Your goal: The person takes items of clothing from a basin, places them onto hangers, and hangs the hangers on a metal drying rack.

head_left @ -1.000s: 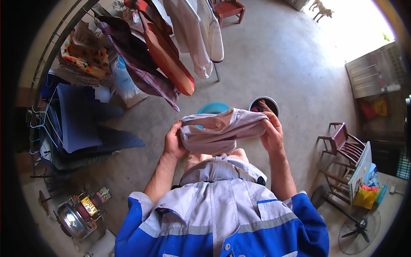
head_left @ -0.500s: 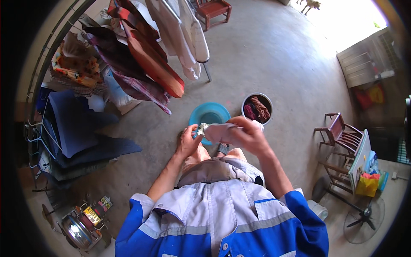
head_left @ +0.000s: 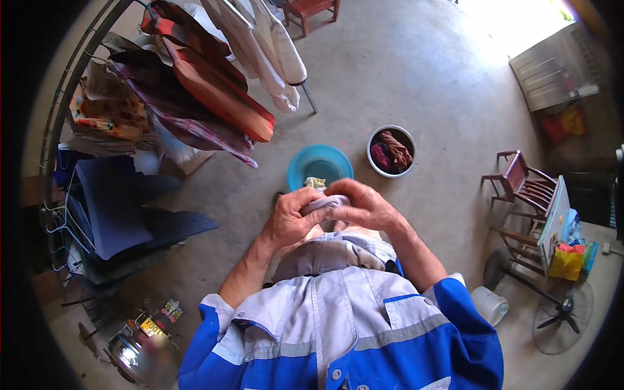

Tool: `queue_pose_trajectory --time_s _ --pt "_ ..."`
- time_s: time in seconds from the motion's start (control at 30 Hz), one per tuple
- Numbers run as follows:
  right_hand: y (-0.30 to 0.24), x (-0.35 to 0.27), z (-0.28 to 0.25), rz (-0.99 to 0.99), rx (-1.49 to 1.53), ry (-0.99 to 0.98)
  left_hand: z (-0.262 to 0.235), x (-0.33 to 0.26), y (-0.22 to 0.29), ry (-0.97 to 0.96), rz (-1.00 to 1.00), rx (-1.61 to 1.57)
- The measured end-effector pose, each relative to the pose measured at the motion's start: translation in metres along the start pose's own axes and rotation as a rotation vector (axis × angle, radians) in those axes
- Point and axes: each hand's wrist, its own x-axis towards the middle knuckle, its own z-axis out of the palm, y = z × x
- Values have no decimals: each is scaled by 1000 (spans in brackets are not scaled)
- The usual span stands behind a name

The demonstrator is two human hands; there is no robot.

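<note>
Both my hands are together in front of my lap, gripping a bunched pale lilac cloth. My left hand is closed round its left end, fingers curled. My right hand pinches the other side with thumb and forefinger. A pale yellowish bit of fabric sticks out beyond the knuckles; whether it belongs to the same cloth I cannot tell. Just past my hands, a turquoise basin sits on the floor. Right of it stands a round metal pot holding dark red and brown clothes.
Shirts and dark trousers hang from a rack on the left. A motorbike stands at lower left. To the right are a wooden chair, a standing fan and a white bucket. A red stool stands far ahead.
My hands have drawn together, and the cloth that was stretched out between them is now bunched up. The view has shifted slightly, uncovering more of the pot.
</note>
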Motion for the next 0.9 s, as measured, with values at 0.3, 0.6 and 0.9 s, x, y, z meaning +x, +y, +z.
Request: queue_pose_trajectory --time_s 0.3,0.6,0.9 --pt "71 6 5 -59 -874 -134 -26 -22 22 51 166 -44" --pt "74 5 -16 82 -841 130 -51 -29 -9 464 83 -146" --pt "84 8 -15 -179 -525 309 -57 -21 -13 571 81 -670"
